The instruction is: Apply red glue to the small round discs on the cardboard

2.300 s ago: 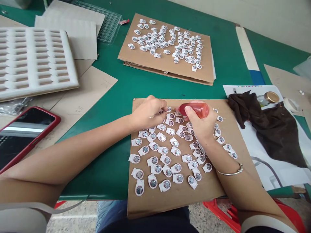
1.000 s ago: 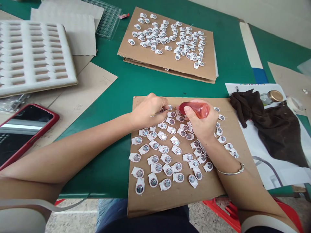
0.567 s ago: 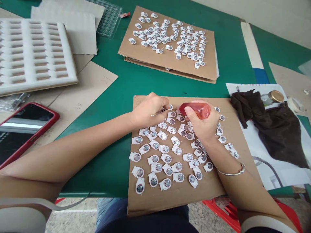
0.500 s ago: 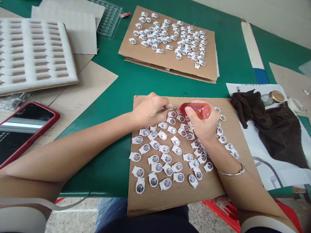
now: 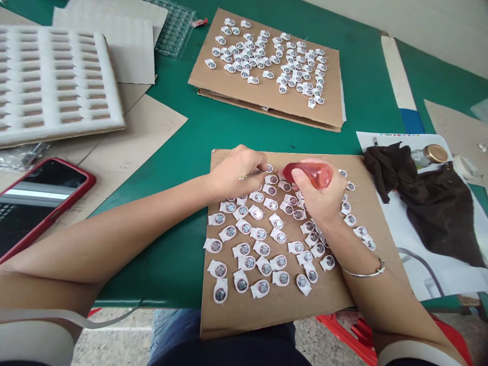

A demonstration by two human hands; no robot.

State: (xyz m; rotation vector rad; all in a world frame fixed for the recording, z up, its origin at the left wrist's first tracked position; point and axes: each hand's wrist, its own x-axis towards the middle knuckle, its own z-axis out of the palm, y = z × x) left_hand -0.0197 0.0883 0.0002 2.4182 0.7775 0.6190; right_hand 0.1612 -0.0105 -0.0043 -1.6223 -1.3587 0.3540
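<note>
In the head view, my left hand [image 5: 238, 173] is closed around thin metal tweezers [image 5: 252, 175], mostly hidden by the fingers. Just beyond its fingertips lies a small round metal part on a white tab [image 5: 269, 168]. My right hand [image 5: 322, 201] wraps around a soft red squeeze bottle [image 5: 310, 173], tilted with its narrow end towards my left hand. The bottle's tip is too faint to tell whether it touches a part. Below both hands, a cardboard sheet [image 5: 229, 320] carries several more of these tabbed round parts [image 5: 281, 278], in loose rows.
A second cardboard stack [image 5: 229, 91] with similar parts lies at the back. To the left are a white foam tray [image 5: 48, 76] and a red-cased phone [image 5: 46, 203]. A brown cloth [image 5: 438, 208] and a glass jar [image 5: 421, 156] rest on white paper at right.
</note>
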